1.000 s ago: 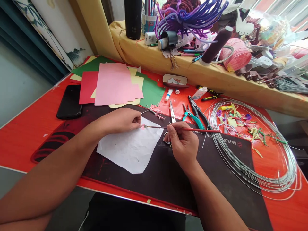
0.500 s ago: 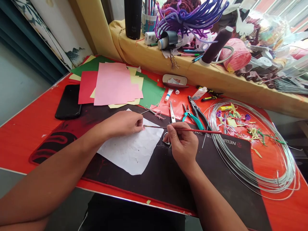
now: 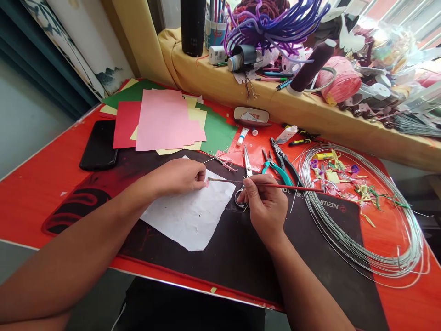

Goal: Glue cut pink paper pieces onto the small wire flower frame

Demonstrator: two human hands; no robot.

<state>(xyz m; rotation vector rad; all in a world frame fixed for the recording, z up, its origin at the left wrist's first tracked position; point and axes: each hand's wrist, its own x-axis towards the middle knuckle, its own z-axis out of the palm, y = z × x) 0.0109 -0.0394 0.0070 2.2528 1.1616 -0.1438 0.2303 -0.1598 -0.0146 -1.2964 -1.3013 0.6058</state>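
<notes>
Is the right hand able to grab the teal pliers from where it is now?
Probably yes: the teal pliers lie just beyond the right hand. But it is holding a thin brush, so it would likely need to put that down first.

"How's that thin brush (image 3: 292, 186) being held?"

"Crosswise; its long red handle runs out to the right, its narrow tip points left over the white paper (image 3: 193, 216), touching or just beside a tiny pink piece (image 3: 207, 183); I can't tell which."

"What shape is the piece?"

"Too small and partly hidden to tell; the paper lies spread beneath it, wrinkled, with dark specks and uneven edges."
</notes>
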